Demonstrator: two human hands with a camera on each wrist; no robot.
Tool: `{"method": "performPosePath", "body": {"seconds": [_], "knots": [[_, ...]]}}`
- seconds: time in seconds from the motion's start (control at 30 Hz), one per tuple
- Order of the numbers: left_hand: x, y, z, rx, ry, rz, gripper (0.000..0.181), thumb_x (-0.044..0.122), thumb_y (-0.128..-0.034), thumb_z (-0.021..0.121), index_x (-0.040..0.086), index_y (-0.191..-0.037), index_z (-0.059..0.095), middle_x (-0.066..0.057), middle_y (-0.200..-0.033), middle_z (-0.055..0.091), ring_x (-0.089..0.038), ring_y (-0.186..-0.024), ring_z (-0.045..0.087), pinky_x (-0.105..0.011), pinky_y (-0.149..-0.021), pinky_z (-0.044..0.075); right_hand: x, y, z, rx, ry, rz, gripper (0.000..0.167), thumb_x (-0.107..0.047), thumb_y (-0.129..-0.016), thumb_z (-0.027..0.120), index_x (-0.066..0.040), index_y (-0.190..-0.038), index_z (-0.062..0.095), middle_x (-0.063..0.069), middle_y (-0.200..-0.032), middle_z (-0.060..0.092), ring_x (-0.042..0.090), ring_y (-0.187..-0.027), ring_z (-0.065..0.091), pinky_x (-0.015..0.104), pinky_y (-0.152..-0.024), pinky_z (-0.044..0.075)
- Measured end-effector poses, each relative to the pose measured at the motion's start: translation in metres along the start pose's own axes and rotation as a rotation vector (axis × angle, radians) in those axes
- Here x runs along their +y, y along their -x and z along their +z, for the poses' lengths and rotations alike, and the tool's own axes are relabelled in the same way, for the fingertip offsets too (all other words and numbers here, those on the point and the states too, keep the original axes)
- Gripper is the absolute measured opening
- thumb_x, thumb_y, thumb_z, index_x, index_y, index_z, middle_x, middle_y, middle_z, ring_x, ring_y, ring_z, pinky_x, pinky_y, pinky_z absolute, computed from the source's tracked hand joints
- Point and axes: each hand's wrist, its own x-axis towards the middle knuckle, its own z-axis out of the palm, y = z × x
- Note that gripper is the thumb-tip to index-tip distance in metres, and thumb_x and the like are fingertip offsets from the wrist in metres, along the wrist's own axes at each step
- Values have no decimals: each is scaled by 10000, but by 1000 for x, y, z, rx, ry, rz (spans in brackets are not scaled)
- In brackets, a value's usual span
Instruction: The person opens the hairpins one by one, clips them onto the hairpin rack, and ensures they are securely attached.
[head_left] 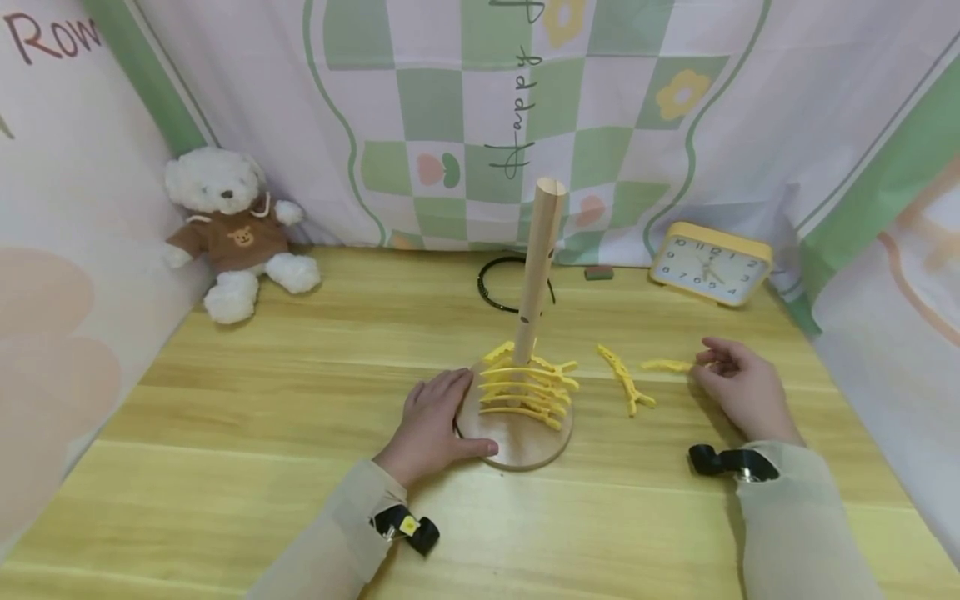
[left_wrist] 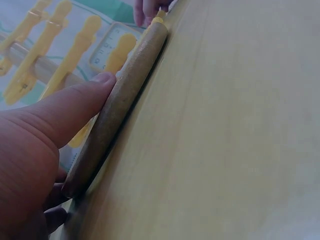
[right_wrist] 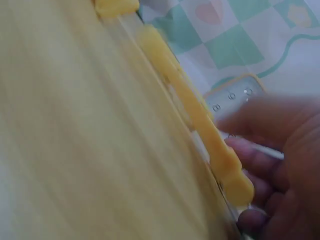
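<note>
A round wooden base carries an upright wooden post, with several yellow clips around the post's lower part. My left hand grips the base's left edge; in the left wrist view its thumb lies against the rim. One yellow piece lies right of the base. Farther right, my right hand is at the end of another yellow piece. In the right wrist view, its partly bent fingers are beside that piece, not visibly closed round it.
Behind the post lie a black ring-shaped cord and a small red-green block. A yellow-framed clock stands at the back right. A white plush bear in a brown top sits at the back left, before the patterned curtain.
</note>
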Motion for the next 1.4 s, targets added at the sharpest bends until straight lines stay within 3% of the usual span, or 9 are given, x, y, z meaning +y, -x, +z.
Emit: {"method": "performPosePath", "body": {"seconds": [0.1,0.2,0.37,0.57,0.7,0.83,1.0,1.2,1.4], "knots": [[0,0,0,-1,0,3,1092,587,-756,808,75,-1578,304,-110,-1607,332,-299,-1498,238,-565,-1209,78,3,1,-5,-52,21,-11,627,-302,-952,691,13,-1450,475,223,-1218,611,32,-896,509,272,-797,409],[-1,1,0,2,-2,5,1090,586,-757,808,69,-1576,307,-111,-1606,334,-300,-1497,239,-566,-1208,82,7,2,-11,-112,55,-27,598,-243,-947,688,11,-1446,479,219,-1152,613,137,-903,527,341,-784,402],[-1,0,0,2,7,3,1084,577,-757,812,73,-1575,311,-111,-1604,338,-303,-1497,238,-566,-1209,79,10,4,-21,-198,134,-82,557,-174,-923,697,42,-1401,511,173,-1026,605,226,-858,526,322,-694,424],[1,0,0,-6,18,0,1081,571,-759,814,83,-1579,307,-114,-1604,336,-308,-1499,231,-567,-1210,68,15,6,-28,-234,187,-42,548,-260,-937,704,41,-1366,542,207,-1072,632,237,-881,571,357,-715,434],[1,0,0,-5,9,3,1083,576,-761,811,77,-1579,305,-112,-1606,334,-303,-1501,230,-566,-1210,71,17,7,-28,-178,166,-7,558,-378,-956,682,4,-1348,574,227,-1098,678,205,-888,608,350,-741,433],[0,0,0,-5,0,6,1087,581,-761,807,75,-1579,301,-112,-1607,332,-299,-1500,233,-565,-1209,76,16,6,-26,-125,122,27,627,-486,-956,647,-7,-1355,576,252,-1182,670,64,-891,586,294,-754,437],[0,0,-1,1,2,11,1085,587,-760,805,70,-1575,309,-115,-1604,336,-308,-1498,234,-573,-1206,80,9,4,-25,-73,77,43,643,-522,-944,644,-8,-1330,602,249,-1181,674,-70,-793,558,182,-662,471],[0,1,-1,1,12,9,1084,579,-759,810,73,-1576,309,-116,-1605,335,-313,-1499,231,-574,-1207,76,-15,8,-25,-21,37,27,596,-499,-926,684,-33,-1295,636,189,-1118,693,-1,-800,567,176,-648,464],[1,0,-1,5,18,9,1079,573,-758,813,64,-1571,319,-122,-1600,344,-317,-1496,239,-576,-1206,79,-45,11,-29,30,26,-45,499,-448,-905,733,-64,-1219,685,48,-991,706,48,-782,571,175,-606,469]]}}
